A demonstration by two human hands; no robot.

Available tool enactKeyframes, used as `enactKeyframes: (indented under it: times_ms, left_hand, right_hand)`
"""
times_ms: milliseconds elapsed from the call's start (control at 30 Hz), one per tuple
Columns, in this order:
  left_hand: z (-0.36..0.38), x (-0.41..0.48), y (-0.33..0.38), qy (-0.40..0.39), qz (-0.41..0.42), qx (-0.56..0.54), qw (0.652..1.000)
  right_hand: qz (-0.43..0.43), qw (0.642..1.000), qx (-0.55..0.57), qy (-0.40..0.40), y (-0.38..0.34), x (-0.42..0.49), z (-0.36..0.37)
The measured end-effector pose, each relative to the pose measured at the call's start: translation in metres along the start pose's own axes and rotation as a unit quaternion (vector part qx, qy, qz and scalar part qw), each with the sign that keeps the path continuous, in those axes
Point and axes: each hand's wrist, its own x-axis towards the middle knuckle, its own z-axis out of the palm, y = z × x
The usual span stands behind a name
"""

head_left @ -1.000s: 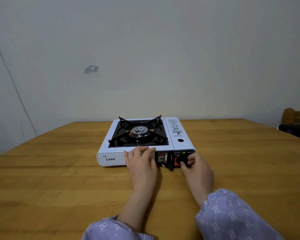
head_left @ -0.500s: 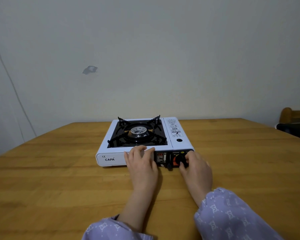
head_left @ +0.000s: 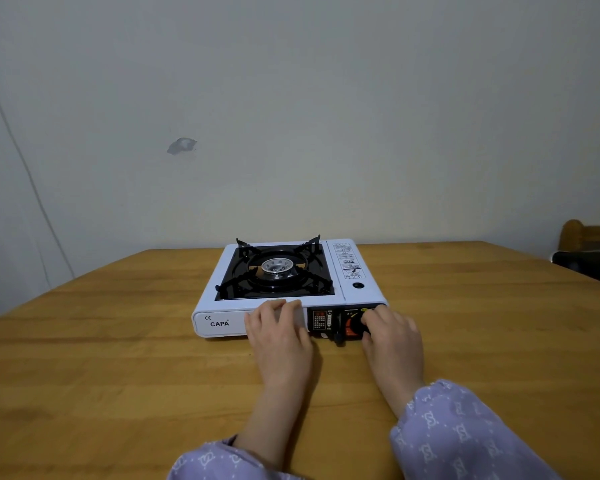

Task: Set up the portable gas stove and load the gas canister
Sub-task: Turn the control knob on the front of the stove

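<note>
Bracing stove (head_left: 218,322) front with flat, relaxed left hand (head_left: 279,336), right hand (head_left: 392,336) grip pinching knob (head_left: 360,322); turn slow, keep stove planted on table (head_left: 118,358).

Both hands, left hand (head_left: 280,336) and right hand (head_left: 392,336), are blocking the stove (head_left: 288,289) front; the table (head_left: 101,358) either side of the stove (and behind) is lying open.

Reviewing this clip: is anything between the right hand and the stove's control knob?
Nothing visible. The right hand already has its fingers on the black knob at the front of the stove; the left hand rests flat beside it, clear.
</note>
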Motion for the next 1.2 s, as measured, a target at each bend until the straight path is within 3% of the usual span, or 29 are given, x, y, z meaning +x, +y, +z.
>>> enactKeyframes:
  times_ms: [400,633,767,1200]
  left_hand:
    - [-0.002,-0.003,0.003,-0.01,0.004,0.022,1.0]
    - [-0.003,-0.003,0.004,-0.01,0.012,0.029,0.999]
    - [-0.005,-0.005,0.005,-0.008,0.021,0.029,0.999]
    - [-0.004,-0.005,0.004,-0.004,0.029,0.034,0.999]
  right_hand:
    - [-0.198,0.976,-0.092,0.0,0.012,0.005,-0.004]
    - [-0.322,0.933,-0.158,-0.018,0.014,0.017,-0.009]
    - [-0.385,0.894,-0.218,-0.072,0.015,0.024,-0.009]
    - [-0.44,0.832,-0.281,-0.189,0.004,0.039,-0.019]
